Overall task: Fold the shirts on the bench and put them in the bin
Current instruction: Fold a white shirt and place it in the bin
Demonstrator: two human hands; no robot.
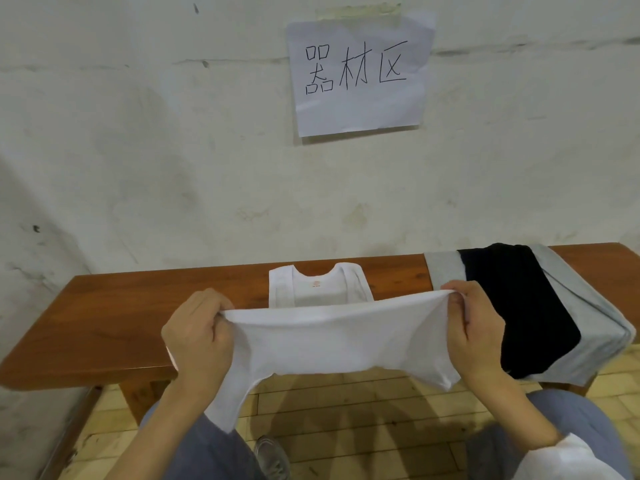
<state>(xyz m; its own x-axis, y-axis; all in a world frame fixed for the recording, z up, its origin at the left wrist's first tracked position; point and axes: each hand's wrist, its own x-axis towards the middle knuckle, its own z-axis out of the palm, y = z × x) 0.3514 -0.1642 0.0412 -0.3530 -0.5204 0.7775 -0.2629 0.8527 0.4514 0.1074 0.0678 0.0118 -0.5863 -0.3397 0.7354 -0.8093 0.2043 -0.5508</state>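
A white shirt (332,337) is stretched between my two hands above the front edge of the wooden bench (114,317). My left hand (199,336) pinches its left corner and my right hand (476,330) pinches its right corner. The shirt's collar end (318,284) lies flat on the bench behind the lifted part, sleeves folded in. A black shirt (516,306) lies on a grey shirt (588,323) at the right of the bench. No bin is in view.
A stained white wall rises right behind the bench, with a taped paper sign (360,74) on it. Wooden floor boards (346,410) show below, along with my knees in grey trousers and one shoe (272,457).
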